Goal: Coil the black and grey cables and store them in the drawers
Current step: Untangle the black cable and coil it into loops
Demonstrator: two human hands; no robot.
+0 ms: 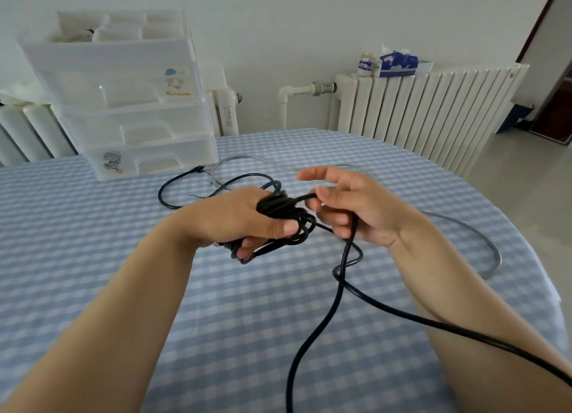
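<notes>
Several tight loops of glossy black cable (280,210), round and thin, wound around the left hand (244,217), thumb and curled fingers clamped over the bundle. Just right of the coil, right hand (353,205) pinching the same cable, forefinger stretched out. Slack trailing below the coil over the blue-checked tablecloth (154,289). Behind and right of the coil, a pale grey cable (492,251), smooth, curving loosely. Far behind the coil, to its left, translucent plastic drawers (130,103), boxy, closed.
</notes>
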